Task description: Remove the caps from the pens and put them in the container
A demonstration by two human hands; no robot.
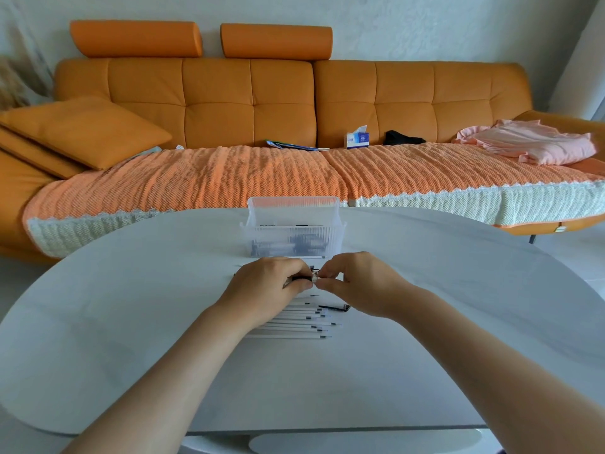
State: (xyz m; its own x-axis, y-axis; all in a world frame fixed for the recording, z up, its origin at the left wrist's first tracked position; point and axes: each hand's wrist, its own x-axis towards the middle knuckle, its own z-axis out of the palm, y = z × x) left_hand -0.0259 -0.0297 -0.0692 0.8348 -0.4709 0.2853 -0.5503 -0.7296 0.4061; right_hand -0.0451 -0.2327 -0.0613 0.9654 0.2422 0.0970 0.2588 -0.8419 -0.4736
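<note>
White table (131,339) fills my near view. On it, just under my wrists, lies a row of thin white pens (294,326) with dark tips; I cannot tell whether those carry caps. Just beyond, my left grip (265,286) is curled round a dark pen (299,277). My right grip (357,286) pinches a small clear cap (315,279) at the pen's end, and the two grips almost touch above the row. So the pen in work lies crosswise between both grips. Farther on, near the grips, stands the clear ribbed container (294,208) with dark pieces already inside. I judge the task partly done: this cap is yet to come off, and much of the row looks left to do. An orange sofa (248,103) sits behind.
</note>
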